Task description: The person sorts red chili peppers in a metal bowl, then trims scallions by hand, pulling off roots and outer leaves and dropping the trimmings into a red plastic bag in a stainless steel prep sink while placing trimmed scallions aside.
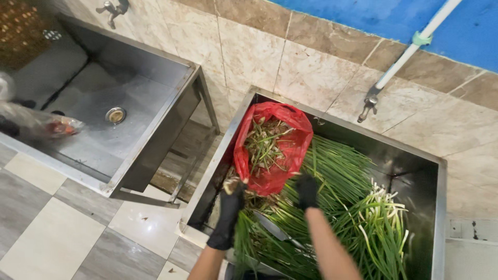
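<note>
While both gloved hands reach into the right sink [440, 207], the left hand [232, 199] and right hand [307, 191], apart, seem to grip the lower edge of the red bag [290, 148] at frame centre, its mouth held open over green onions [363, 218] to take trimmings.

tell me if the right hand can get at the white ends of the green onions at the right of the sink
Probably yes. The right hand sits by the red bag, and the white ends lie uncovered on the pile, with only loose green onions between them.
</note>
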Demonstrator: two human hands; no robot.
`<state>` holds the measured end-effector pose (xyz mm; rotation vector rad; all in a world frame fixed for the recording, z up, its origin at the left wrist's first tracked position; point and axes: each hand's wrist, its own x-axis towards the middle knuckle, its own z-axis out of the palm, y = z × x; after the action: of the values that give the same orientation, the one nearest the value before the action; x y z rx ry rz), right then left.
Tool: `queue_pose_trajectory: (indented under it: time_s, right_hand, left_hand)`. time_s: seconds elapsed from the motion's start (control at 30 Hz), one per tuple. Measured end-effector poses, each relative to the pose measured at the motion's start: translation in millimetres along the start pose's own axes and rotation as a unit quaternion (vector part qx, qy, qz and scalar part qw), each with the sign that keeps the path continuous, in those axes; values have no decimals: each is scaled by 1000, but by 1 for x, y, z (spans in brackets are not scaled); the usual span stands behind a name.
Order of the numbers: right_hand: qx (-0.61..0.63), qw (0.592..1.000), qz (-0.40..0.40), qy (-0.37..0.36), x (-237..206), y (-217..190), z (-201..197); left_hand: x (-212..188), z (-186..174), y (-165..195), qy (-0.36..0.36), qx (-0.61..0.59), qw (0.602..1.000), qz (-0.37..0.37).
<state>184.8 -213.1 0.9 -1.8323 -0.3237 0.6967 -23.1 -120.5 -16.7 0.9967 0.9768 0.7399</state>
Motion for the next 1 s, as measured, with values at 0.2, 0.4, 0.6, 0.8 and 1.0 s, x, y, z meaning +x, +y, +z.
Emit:
queue_pose_trajectory:
  time_s: [0.2,0.4,0.6,0.8,1.0]
  right_hand:
    - [100,969,-135,-179,41,-36,7]
    - [-65,949,-107,-290,-11,-20,24]
    - [-13,958,-146,-247,-50,5,0]
    - [-100,976,-121,-152,-50,13,-45]
    - [24,969,-157,-191,-32,1,-34]
  left_hand:
    - [9,-7,24,-116,-240,955,-131]
    - [29,20,11,-146,-290,925,-196]
    - [32,50,-6,-265,-223,930,-120]
    - [22,94,-7,-285,-174,940,-76]
    - [44,111,12,-325,-204,909,-164]
